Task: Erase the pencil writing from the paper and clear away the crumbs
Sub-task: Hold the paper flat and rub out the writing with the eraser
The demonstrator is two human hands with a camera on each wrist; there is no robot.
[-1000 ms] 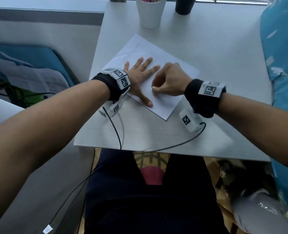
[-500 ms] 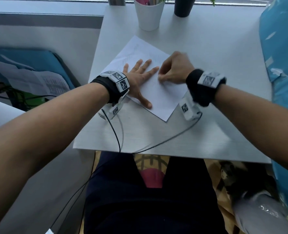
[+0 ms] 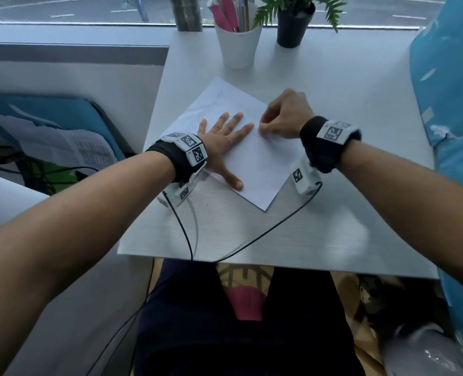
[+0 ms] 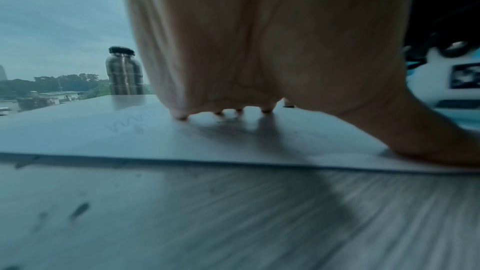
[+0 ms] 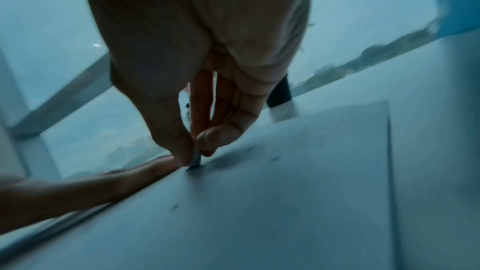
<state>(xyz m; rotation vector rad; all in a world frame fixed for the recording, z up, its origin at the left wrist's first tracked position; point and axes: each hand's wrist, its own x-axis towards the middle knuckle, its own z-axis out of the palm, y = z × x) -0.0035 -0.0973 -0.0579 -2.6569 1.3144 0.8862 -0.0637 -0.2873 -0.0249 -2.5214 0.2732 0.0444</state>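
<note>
- Since a second ago, our right hand (image 3: 284, 115) has slid up the sheet from beside the left thumb to a spot just off the left fingertips.
- We see the pale grey wood-grain table (image 3: 333, 213) carrying the white rectangular paper sheet (image 3: 263, 164), which lies skewed with faint pencil writing (image 4: 124, 126) near its far edge.
- Our left hand (image 3: 225, 142) lies flat, fingers spread, pressing the paper.
- Our right hand pinches a small grey eraser (image 5: 195, 160) whose tip touches the sheet.
- Dark crumbs (image 5: 275, 159) dot the paper.
</note>
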